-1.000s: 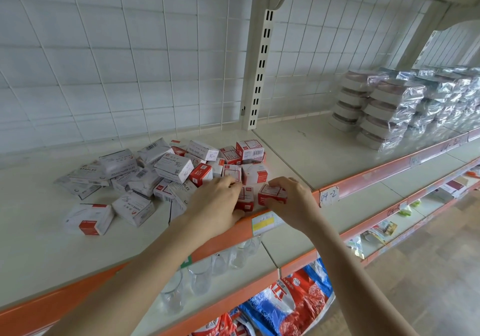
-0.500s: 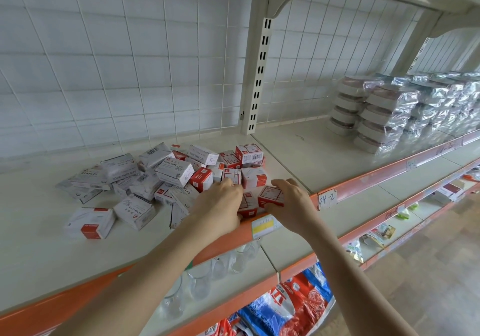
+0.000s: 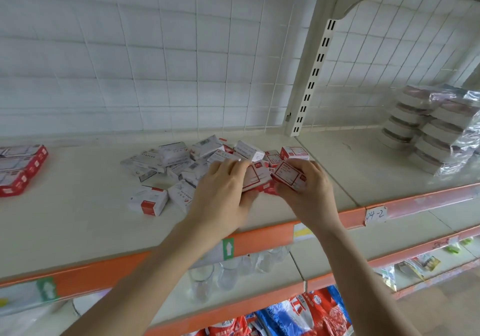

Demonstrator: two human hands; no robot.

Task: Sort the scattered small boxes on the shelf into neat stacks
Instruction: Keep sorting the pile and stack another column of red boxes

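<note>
So, working back from the orange edge strip (image 3: 262, 239) of the shelf (image 3: 78, 206): below it there's a row of clear glasses (image 3: 228, 276), and lower still some red and blue bags (image 3: 298, 315). A handwritten tag (image 3: 375, 215) is stuck on the strip off to the right.

Just behind the strip, both hands are busy. The left hand (image 3: 223, 190) has its grip closed around a red-and-white box (image 3: 253, 178), fingers over the top and thumb underneath. The right hand (image 3: 306, 193) grips a tilted box (image 3: 288, 173) the same way, with its white label and red border facing up. The two boxes touch in the middle. It's a bit blurry there, so I can't tell if more boxes are tucked underneath.

Further back from the strip sits the pile of small boxes (image 3: 181, 159), a messy heap, mostly white with printed text, barcodes and red ends, lying at all angles. One loose box (image 3: 148, 200) lies between the pile and the strip.

Far left along the strip there's a tidy red stack (image 3: 20, 169). Far right, wrapped round containers (image 3: 436, 133) are stacked up.
</note>
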